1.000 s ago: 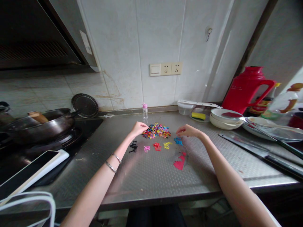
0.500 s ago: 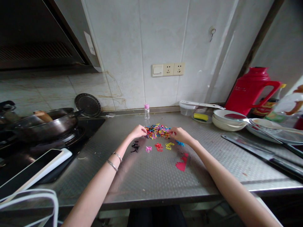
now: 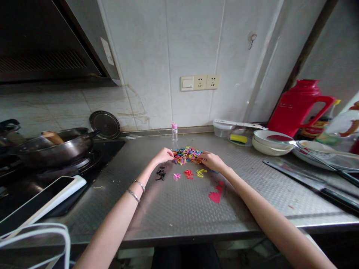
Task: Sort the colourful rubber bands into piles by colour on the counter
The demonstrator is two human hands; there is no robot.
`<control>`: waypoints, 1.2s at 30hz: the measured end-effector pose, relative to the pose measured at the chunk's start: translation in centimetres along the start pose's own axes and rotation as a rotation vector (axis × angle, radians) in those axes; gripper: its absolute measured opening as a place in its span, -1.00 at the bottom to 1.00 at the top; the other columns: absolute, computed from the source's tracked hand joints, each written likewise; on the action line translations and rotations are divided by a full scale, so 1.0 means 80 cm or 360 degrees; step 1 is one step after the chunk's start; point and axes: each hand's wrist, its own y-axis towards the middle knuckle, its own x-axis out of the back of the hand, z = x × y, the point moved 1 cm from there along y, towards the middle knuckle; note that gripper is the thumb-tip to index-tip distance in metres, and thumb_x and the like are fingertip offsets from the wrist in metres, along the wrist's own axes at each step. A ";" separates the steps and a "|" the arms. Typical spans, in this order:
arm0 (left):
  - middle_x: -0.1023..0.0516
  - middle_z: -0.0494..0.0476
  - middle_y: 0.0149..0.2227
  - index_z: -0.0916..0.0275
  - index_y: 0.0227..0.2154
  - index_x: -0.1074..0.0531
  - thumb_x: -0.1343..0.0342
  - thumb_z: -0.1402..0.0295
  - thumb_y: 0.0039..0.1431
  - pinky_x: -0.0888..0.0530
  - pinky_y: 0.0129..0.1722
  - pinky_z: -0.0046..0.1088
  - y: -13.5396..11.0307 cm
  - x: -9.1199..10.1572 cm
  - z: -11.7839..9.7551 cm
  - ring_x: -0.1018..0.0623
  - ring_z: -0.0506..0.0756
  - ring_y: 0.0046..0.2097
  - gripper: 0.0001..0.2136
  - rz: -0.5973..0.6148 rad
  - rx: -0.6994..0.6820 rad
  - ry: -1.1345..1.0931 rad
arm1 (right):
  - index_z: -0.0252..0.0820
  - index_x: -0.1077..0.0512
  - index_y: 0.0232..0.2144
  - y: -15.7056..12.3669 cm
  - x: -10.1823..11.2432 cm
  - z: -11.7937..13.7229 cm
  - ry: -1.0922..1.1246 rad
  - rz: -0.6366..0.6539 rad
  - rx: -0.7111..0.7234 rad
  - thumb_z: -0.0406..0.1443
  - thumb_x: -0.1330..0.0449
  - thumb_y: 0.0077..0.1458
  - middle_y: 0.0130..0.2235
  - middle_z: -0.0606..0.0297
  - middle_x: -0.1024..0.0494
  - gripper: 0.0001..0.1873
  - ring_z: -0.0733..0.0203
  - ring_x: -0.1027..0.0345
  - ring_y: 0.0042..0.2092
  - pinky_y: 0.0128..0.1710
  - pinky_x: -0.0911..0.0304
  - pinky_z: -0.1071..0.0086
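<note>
A heap of small multicoloured rubber bands (image 3: 186, 155) lies on the steel counter between my two hands. My left hand (image 3: 164, 155) is at the heap's left edge, thumb and fingers pinched together. At the right edge, my right hand (image 3: 211, 161) reaches in with its fingertips closed among the bands. Whatever either pinch holds is too small to make out. In front of the heap sit separate little groups: black bands (image 3: 160, 174), pink bands (image 3: 176, 176), red bands (image 3: 189, 174) and yellow bands (image 3: 201, 172). Blue bands (image 3: 214, 172) are mostly hidden under my right hand.
A small clear bottle with a pink cap (image 3: 174, 131) stands behind the heap. A torn red piece (image 3: 215, 193) lies nearer me. On the right are a cleaver (image 3: 294, 173), bowls (image 3: 272, 149) and a red thermos (image 3: 294, 108); on the left, a pan (image 3: 56, 145) and phone (image 3: 42, 205).
My right hand has shifted slightly left, further into the heap's edge, and now covers most of the blue bands. My left hand stays nearly where it was.
</note>
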 end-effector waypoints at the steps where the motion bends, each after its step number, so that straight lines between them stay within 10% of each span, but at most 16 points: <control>1: -0.42 0.05 -0.64 0.40 -0.50 -0.47 -0.08 0.46 -0.15 -0.22 -0.61 -0.58 0.000 0.000 0.000 -0.32 -0.07 -0.62 -0.86 0.0001 -0.0002 0.0004 | -0.01 -0.44 -0.21 0.000 0.001 0.000 -0.0015 -0.0004 -0.0002 -0.26 0.04 0.10 -0.21 0.29 -0.42 -0.71 0.30 -0.31 -0.25 -0.38 -0.11 0.54; 22: -0.44 0.08 -0.62 0.41 -0.47 -0.51 -0.07 0.37 -0.13 -0.19 -0.61 -0.58 0.001 0.004 0.004 -0.29 -0.07 -0.62 -0.79 0.0008 -0.0063 -0.0005 | -0.12 -0.43 -0.33 -0.004 0.015 0.014 0.0059 -0.0172 0.0004 -0.26 0.00 0.07 -0.23 0.28 -0.38 -0.78 0.35 -0.28 -0.32 -0.41 -0.09 0.53; 36: -0.49 0.11 -0.55 0.40 -0.41 -0.52 -0.13 0.38 -0.19 -0.26 -0.53 -0.56 0.000 0.004 0.007 -0.35 -0.04 -0.55 -0.76 0.0102 -0.0073 -0.0062 | -0.10 -0.44 -0.30 -0.010 0.013 0.080 0.0163 0.0059 0.0491 -0.34 -0.03 0.04 -0.24 0.29 -0.39 -0.79 0.35 -0.29 -0.27 -0.37 -0.12 0.55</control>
